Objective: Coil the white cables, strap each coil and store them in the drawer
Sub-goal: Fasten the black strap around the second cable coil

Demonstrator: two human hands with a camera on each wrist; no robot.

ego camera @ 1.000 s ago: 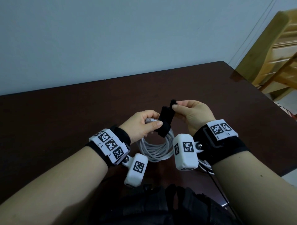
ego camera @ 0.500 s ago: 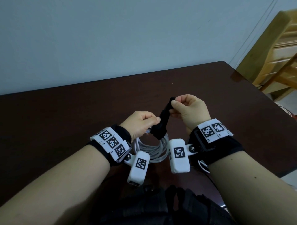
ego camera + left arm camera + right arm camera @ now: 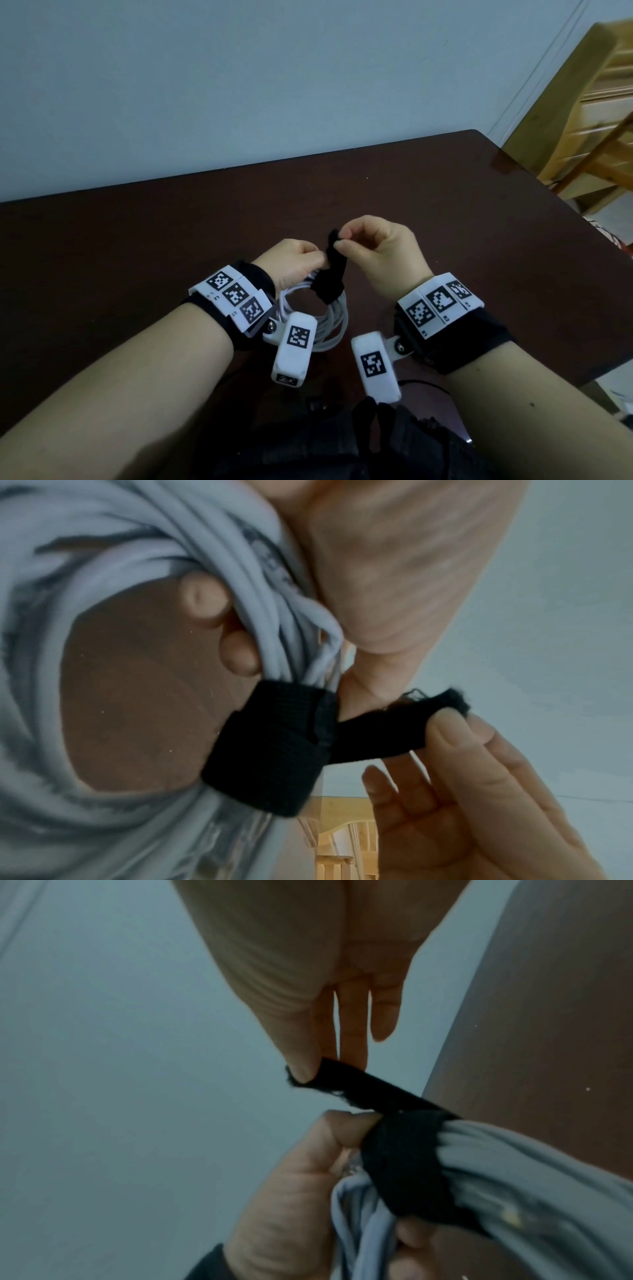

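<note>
Cable coil [image 3: 318,317], white and wound in several loops, hangs above the dark desk [image 3: 137,246] between the two hands. This looks like the strapping step: the black strap [image 3: 330,281] already circles the bundle, and its free tail is not yet pressed down. Left hand [image 3: 291,262] has its fingers curled round the loops right beside the strap. Right hand [image 3: 380,253] pinches the tail's end between thumb and fingertips [image 3: 445,731]. Next, I judge, the tail must be pulled taut and laid over the wrap to close it. Count: one coil, one strap, two hands; no drawer in view.
</note>
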